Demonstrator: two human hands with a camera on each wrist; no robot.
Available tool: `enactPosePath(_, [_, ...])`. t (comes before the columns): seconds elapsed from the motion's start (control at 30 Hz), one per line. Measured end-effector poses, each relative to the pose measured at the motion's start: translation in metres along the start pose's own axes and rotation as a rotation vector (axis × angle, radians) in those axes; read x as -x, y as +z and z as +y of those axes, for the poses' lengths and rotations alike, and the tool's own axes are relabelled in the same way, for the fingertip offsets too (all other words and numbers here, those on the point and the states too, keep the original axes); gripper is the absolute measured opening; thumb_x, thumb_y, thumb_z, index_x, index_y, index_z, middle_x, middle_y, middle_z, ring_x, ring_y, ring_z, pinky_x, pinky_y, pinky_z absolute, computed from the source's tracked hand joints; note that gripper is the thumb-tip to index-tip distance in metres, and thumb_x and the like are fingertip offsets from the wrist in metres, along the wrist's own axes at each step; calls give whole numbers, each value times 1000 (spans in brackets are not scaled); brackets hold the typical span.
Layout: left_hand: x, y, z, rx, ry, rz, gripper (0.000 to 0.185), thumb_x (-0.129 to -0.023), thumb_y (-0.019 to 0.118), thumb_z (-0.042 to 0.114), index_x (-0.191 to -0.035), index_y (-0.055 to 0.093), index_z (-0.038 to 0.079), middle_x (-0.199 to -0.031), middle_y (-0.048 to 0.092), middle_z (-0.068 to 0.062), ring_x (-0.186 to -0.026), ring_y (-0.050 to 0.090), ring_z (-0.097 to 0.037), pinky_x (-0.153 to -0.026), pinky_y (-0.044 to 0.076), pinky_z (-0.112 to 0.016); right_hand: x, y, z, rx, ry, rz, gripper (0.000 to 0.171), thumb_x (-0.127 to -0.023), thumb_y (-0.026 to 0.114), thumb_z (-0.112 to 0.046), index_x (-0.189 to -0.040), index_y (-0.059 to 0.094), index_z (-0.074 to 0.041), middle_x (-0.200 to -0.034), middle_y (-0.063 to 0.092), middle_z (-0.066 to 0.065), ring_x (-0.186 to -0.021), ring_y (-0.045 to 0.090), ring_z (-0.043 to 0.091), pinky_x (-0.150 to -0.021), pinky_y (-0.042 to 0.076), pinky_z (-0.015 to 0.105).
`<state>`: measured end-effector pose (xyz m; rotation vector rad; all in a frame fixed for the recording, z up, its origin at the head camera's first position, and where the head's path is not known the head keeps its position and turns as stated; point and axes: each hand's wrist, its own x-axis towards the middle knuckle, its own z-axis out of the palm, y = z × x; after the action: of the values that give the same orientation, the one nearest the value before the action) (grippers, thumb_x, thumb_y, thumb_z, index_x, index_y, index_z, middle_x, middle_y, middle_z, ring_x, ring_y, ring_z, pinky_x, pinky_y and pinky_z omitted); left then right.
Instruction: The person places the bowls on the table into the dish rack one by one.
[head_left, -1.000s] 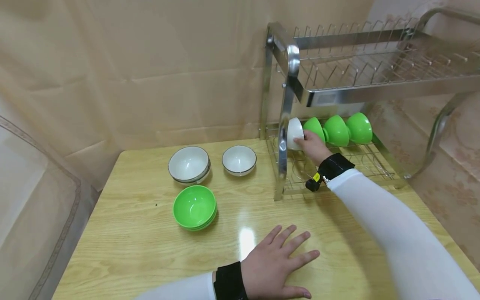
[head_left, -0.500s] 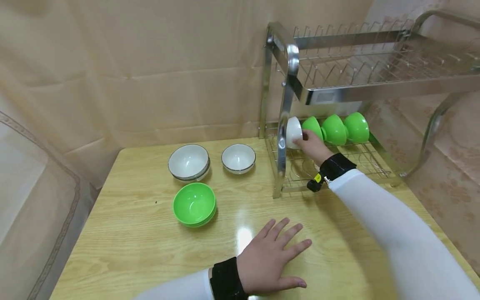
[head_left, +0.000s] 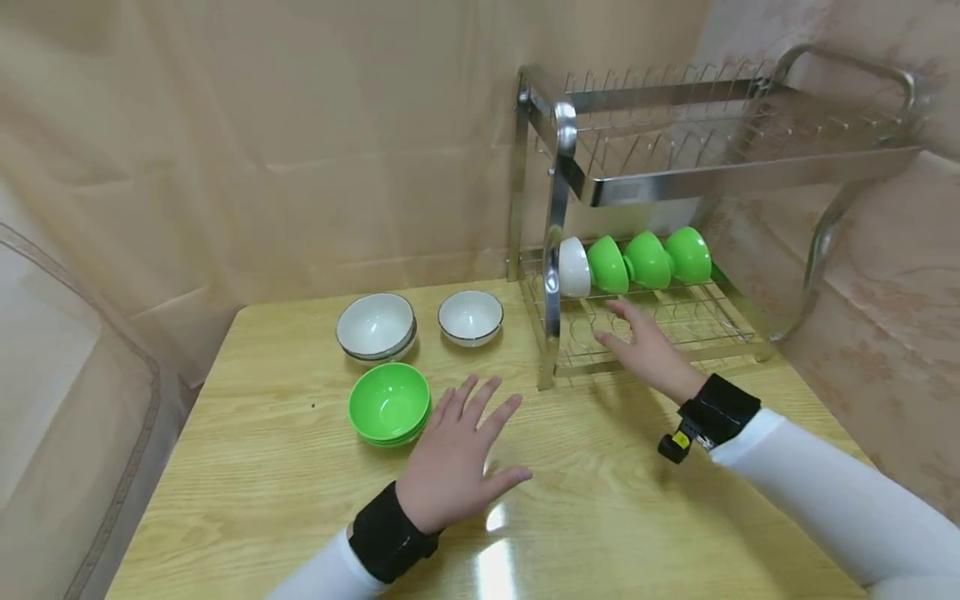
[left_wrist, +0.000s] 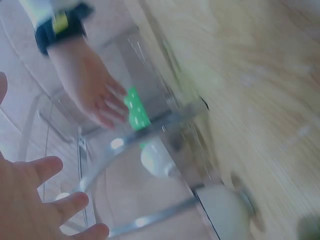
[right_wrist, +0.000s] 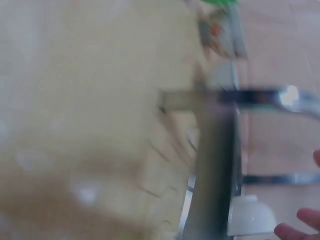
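Both hands are released and hold nothing. In the head view the right hand hangs with straight fingers over the front of the dish rack, which stands at the far right corner of the worktop. The hand is just below and in front of the white bowl without touching it. That bowl stands on edge at the left end of the rack's lower tier, touching the first of three green bowls lined up on edge to its right. The left hand is spread flat, fingers apart, near the middle of the worktop, its fingertips just beside the stacked green bowls lying mouth up.

Toward the far edge, left of the rack, sit a stack of white bowls and a single white bowl with a dark rim, both mouth up and apart from each other.

The left wrist view, blurred, sees the rack from its left end: the right hand with fingers pointing down toward a green bowl behind the frame, the white bowl beyond the upright, and the left hand's own spread fingers. The right wrist view is mostly smear: a rack upright, a white bowl low in the frame, and fingertips at the lower right corner.
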<state>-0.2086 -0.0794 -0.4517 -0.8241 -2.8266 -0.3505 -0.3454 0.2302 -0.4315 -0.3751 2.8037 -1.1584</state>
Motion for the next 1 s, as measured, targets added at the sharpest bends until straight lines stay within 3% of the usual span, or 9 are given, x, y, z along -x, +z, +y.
enactPosePath(0.13, [9,0,-9,23,-64,17,82,-88,52,72,-155,34,29,-162,26,-5,-148,21,-33,-118,19,-54,40,12,-1,152,-118,4,74,-98,62,-40,-152,30,-1,-155,28,26,-142,26,46,-112,23,64])
enactPosePath(0.3, [18,3,-12,36,-83,16,81,-88,51,72,-154,36,27,-160,29,-7,-147,22,-36,-118,19,-54,82,26,-1,346,-311,67,79,-89,72,-43,-149,39,-5,-153,36,20,-140,31,42,-110,27,65])
enactPosePath(0.43, [21,6,-12,28,-85,21,81,-89,48,72,-154,36,26,-160,30,-8,-147,23,-37,-117,19,-55,101,32,-3,418,-413,95,80,-85,74,-46,-149,41,-10,-151,39,17,-138,35,39,-110,26,63])
enactPosePath(0.57, [19,8,-10,52,-89,16,79,-91,50,69,-155,35,24,-160,29,-9,-146,23,-38,-117,19,-55,110,34,-6,448,-438,91,79,-85,72,-51,-147,43,-11,-152,38,15,-139,35,36,-115,20,60])
enactPosePath(0.8, [3,17,-3,58,-83,-1,72,-95,55,56,-154,35,19,-157,33,-15,-142,29,-42,-115,25,-57,125,37,-12,462,-424,70,79,-85,71,-52,-148,43,-13,-153,37,13,-142,31,33,-120,12,53])
enactPosePath(1.0, [-33,23,4,16,-135,4,74,-94,59,54,-154,37,18,-155,35,-17,-141,33,-42,-115,27,-52,135,40,-18,463,-461,83,78,-84,74,-50,-148,45,-16,-154,37,9,-143,32,30,-115,20,60])
